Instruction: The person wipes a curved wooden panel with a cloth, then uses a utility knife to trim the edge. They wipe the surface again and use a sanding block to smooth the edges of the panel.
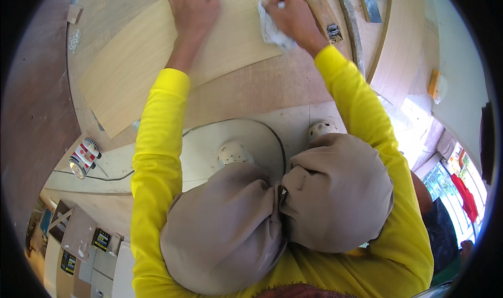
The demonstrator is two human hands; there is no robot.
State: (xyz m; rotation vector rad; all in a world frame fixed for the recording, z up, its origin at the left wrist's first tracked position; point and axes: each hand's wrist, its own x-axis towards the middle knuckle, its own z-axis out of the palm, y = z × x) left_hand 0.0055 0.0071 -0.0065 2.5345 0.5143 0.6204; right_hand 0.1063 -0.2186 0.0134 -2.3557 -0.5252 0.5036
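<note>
A pale, thin wood-veneer sheet point(131, 83) lies on a larger board point(283, 83) in front of me. My left hand point(192, 12) rests on the sheet near the top of the view, fingers apart and holding nothing. My right hand point(293, 17) grips a crumpled white cloth point(275, 33) at the sheet's right part. Just right of it lie a wooden hand plane point(319, 12), a long worn bar point(352, 36) and a flat metal tool point(371, 4).
A red and white power tool point(84, 159) with a dark cord sits at lower left. My knees and perforated shoes point(233, 152) are below. Another veneer piece point(398, 46) and a yellow block point(434, 85) are at right, cartons point(73, 235) at lower left.
</note>
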